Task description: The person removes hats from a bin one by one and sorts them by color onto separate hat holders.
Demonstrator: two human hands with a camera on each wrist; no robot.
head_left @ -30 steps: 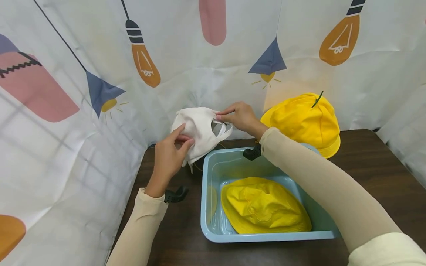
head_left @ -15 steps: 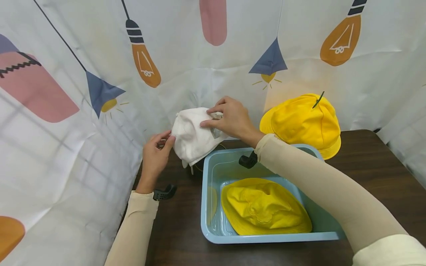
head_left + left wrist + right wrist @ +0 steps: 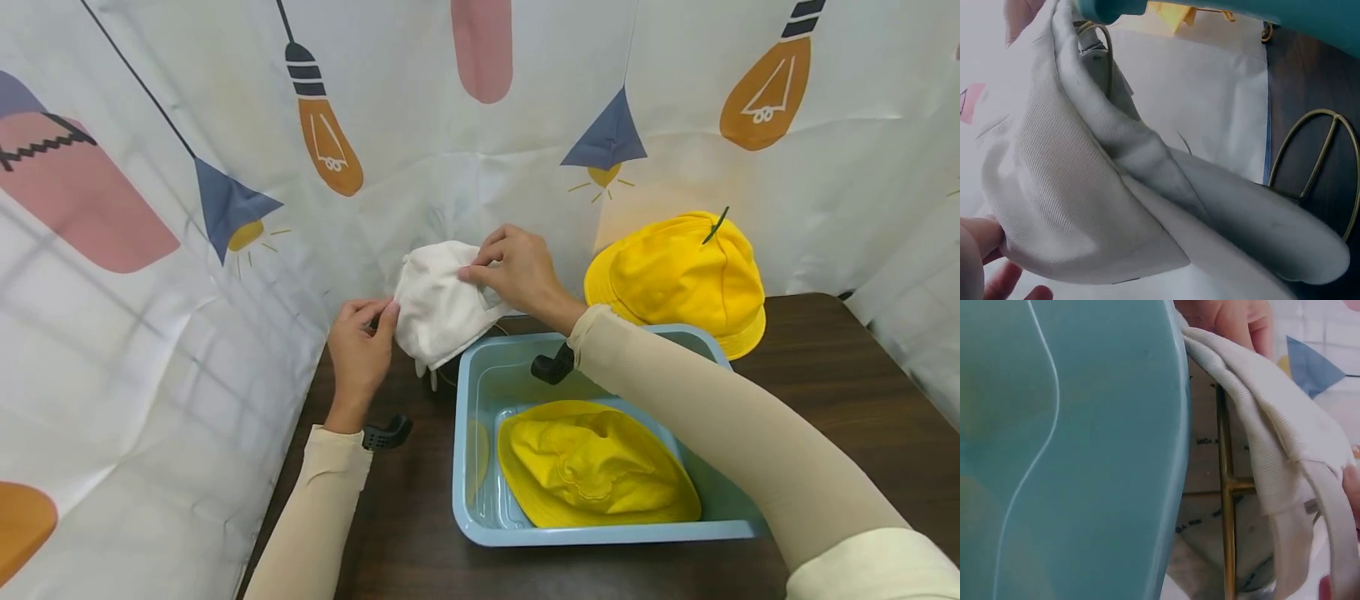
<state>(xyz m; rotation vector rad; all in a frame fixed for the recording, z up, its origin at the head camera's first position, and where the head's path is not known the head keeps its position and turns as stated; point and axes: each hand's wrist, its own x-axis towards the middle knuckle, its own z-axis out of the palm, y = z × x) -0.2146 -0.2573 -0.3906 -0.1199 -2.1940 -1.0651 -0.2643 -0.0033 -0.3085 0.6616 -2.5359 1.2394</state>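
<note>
A white cap (image 3: 438,308) hangs behind the blue basin's left corner, upright against the fabric backdrop. My left hand (image 3: 360,350) pinches its left edge between thumb and fingers, and the thumb pressing the cloth shows in the left wrist view. On the other side, my right hand (image 3: 525,267) pinches the cap near the opening above its back strap. That strap (image 3: 1291,550) dangles loose in the right wrist view. Below the cap, a gold wire stand (image 3: 1227,456) shows; the cap hides its upper part. The cap's brim (image 3: 1272,231) points toward the table in the left wrist view.
The blue basin (image 3: 600,536) stands right of the cap on a dark wooden table (image 3: 405,517). Inside it lies a yellow bucket hat (image 3: 600,467). Another yellow hat (image 3: 690,275) with a green stem sits behind the basin. Patterned fabric (image 3: 420,100) closes off the back and left.
My left hand has shifted from the cap's front to its left edge. My right hand has moved left from the strap opening's edge onto the cap's cloth. The cap has shifted slightly right.
</note>
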